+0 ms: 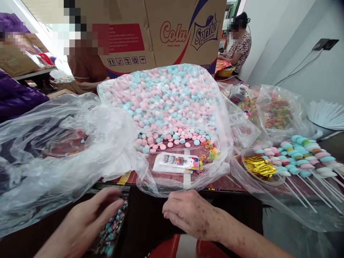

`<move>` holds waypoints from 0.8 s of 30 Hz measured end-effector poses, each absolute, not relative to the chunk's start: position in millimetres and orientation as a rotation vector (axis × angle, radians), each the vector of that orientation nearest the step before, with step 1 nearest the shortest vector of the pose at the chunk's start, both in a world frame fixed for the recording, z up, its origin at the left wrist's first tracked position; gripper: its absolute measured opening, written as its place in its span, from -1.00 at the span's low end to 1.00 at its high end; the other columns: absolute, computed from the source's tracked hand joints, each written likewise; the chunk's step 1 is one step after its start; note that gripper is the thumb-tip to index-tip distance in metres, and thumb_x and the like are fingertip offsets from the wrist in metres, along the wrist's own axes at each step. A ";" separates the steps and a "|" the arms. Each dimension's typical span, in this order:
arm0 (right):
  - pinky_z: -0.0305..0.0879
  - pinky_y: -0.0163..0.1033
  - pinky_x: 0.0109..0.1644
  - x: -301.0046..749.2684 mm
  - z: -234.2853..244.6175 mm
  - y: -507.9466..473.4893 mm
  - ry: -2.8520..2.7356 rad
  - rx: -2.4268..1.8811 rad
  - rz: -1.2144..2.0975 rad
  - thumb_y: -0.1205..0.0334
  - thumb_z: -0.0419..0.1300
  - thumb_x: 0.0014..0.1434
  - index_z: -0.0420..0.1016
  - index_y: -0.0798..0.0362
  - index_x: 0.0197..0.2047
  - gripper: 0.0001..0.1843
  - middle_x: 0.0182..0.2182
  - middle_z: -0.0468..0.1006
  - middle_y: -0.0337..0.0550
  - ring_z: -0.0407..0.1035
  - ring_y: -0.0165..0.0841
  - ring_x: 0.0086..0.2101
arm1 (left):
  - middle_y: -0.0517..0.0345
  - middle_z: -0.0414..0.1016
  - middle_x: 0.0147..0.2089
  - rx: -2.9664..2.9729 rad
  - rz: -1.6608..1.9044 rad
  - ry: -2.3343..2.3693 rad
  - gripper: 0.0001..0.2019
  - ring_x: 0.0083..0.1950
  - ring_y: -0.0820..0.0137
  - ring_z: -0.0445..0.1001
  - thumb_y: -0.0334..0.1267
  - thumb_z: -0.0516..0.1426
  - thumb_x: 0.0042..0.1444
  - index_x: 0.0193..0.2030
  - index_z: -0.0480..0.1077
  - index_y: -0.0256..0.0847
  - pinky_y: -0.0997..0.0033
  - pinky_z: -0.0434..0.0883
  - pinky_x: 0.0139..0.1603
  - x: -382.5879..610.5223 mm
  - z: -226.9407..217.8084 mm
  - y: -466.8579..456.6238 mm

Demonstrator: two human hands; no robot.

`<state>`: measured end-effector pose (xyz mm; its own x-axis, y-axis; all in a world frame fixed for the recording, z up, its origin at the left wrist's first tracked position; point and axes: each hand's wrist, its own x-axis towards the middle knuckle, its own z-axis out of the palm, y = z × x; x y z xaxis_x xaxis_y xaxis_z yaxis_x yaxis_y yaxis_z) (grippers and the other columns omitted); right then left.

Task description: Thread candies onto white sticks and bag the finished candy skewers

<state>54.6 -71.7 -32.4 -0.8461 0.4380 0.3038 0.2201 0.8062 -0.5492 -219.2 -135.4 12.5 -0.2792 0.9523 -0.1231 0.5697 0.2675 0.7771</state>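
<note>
Head view: shiny pieces (111,226) beside left hand (82,219), right hand (188,214) apart

Bright light upper left, burnt out; glare on plastic bag (114,123); left hand (91,214) blurred; dim below table (113,181); top left pixelated.

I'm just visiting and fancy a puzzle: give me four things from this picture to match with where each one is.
1. Gold strips
2. Cardboard box
3. White printed stack
4. Left hand

A. Beside small shiny pieces
B. On the near side of the pink and blue candies
C. Inside a round clear tub
D. Behind the pink and blue candies

Right pairs: 1-C, 2-D, 3-B, 4-A
</note>
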 end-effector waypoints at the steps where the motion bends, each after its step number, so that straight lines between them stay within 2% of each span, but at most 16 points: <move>1: 0.20 -0.36 -0.37 54.6 -32.8 -73.7 -2.588 -0.496 0.718 0.30 0.01 0.31 0.45 0.08 -0.26 -0.80 -0.38 0.50 -0.24 0.35 -0.44 -0.40 | 0.14 0.58 -0.33 1.573 0.761 1.892 -0.77 -0.30 0.21 0.50 -0.08 0.30 -0.12 -0.29 0.54 -0.06 0.38 0.42 -0.31 -198.9 10.8 -120.3; 3: 0.20 -0.35 -0.36 55.7 -33.7 -77.0 -2.614 -0.517 0.725 0.31 0.02 0.30 0.46 0.09 -0.26 -0.81 -0.39 0.51 -0.24 0.35 -0.44 -0.40 | 0.11 0.54 -0.30 1.920 0.769 1.766 -0.81 -0.27 0.27 0.47 -0.08 0.14 0.11 -0.27 0.48 -0.11 0.37 0.38 -0.20 -157.4 2.3 -87.2; 5: 0.18 -0.35 -0.36 58.4 -35.2 -79.4 -2.617 -0.542 0.717 0.31 0.03 0.30 0.46 0.08 -0.26 -0.82 -0.39 0.50 -0.24 0.35 -0.44 -0.41 | 0.06 0.49 -0.28 2.168 0.715 1.753 -0.78 -0.22 0.27 0.43 -0.15 0.03 0.22 -0.31 0.43 -0.18 0.32 0.34 -0.14 -121.8 -11.4 -53.8; 10: 0.14 -0.34 -0.41 68.1 -39.6 -82.9 -2.595 -0.623 0.688 0.31 0.01 0.30 0.45 0.08 -0.30 -0.79 -0.42 0.48 -0.25 0.31 -0.44 -0.45 | -0.08 0.48 -0.27 2.446 0.387 1.866 -0.78 -0.19 0.15 0.41 -0.13 0.17 0.10 -0.30 0.41 -0.28 0.19 0.30 -0.14 -83.5 -43.9 2.4; 13: 0.14 -0.34 -0.41 72.3 -41.6 -83.5 -2.601 -0.670 0.699 0.32 0.02 0.30 0.45 0.08 -0.31 -0.79 -0.44 0.48 -0.25 0.31 -0.44 -0.47 | -0.02 0.49 -0.30 2.494 0.342 1.787 -0.85 -0.20 0.20 0.42 -0.21 0.14 0.15 -0.32 0.42 -0.25 0.25 0.27 -0.17 -86.0 -49.7 12.9; 20: 0.21 -0.37 -0.33 83.3 -40.9 -75.3 -2.357 -0.694 0.864 0.31 -0.05 0.32 0.44 0.08 -0.28 -0.75 -0.43 0.49 -0.22 0.33 -0.44 -0.43 | 0.02 0.50 -0.29 2.582 0.279 1.687 -0.78 -0.20 0.24 0.40 -0.27 0.01 0.26 -0.36 0.40 -0.24 0.29 0.24 -0.18 -94.6 -51.9 17.4; 24: 0.23 -0.38 -0.33 97.7 -31.3 -64.7 -2.018 -0.930 0.947 0.29 -0.03 0.32 0.44 0.07 -0.26 -0.77 -0.45 0.46 -0.23 0.32 -0.46 -0.45 | -0.02 0.48 -0.30 2.605 0.305 1.687 -0.78 -0.21 0.19 0.38 -0.18 0.05 0.23 -0.34 0.38 -0.27 0.24 0.23 -0.19 -94.4 -54.0 16.1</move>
<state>97.7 -64.7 -31.3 -0.4886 0.8227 0.2906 0.3021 0.4720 -0.8282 -94.4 16.1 -54.0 0.3957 0.9059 0.1510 0.9014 -0.4146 0.1251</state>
